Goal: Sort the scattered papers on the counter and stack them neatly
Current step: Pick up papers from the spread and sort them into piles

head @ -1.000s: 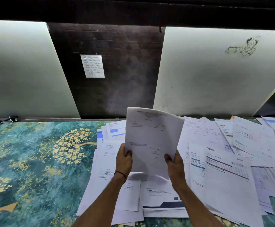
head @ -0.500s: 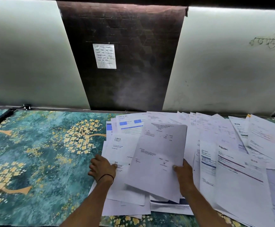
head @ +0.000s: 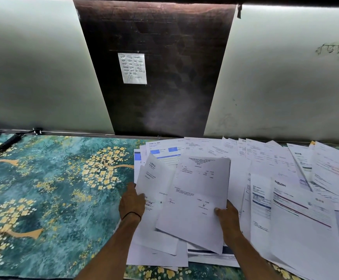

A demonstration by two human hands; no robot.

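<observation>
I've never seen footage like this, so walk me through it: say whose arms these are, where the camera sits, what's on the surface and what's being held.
There is no machine here. A person wears a wide-angle camera on the head, looking forward and down, so the two bare arms reaching in from the bottom are their own. The counter is covered by a teal mat printed with yellow blossoms. Its right half is buried under scattered papers; the left half shows bare mat and a black cable. The left hand, with a thin black band at the wrist, grips the edge of a lifted sheet. The right hand pinches the corner of a printed page lying over it. A small note hangs on the dark wall panel behind.
</observation>
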